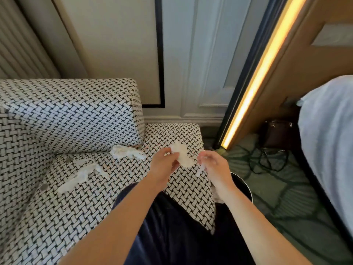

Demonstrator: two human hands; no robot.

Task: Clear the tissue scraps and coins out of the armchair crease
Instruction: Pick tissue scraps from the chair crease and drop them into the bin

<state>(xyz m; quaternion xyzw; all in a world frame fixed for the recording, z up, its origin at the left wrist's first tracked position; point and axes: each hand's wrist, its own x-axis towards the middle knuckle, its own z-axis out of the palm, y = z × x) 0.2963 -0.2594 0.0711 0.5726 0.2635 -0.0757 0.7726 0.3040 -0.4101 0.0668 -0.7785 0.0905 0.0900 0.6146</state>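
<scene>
Two hands hover over the right side of the armchair [76,217] seat. The left hand [164,163] pinches a large tissue scrap [182,154] between thumb and fingertips. The right hand [214,165], just beside it, has its fingers curled round a thin tissue shred [201,170] that dangles below the knuckles. Further left, a crumpled tissue scrap [128,152] lies in the crease where the back cushion [76,115] meets the seat. A long tissue scrap [82,175] stretches along the seat near the same crease. An upper coin [68,160] sits in the crease just above that long scrap, and a lower coin [44,186] rests near its lower end. A dark round bin [243,185] stands on the floor under the right forearm, touching the armchair's corner. A bed [328,131] fills the right edge, with a dark handbag [277,132] and black cables [267,161] on the carpet beside it.
</scene>
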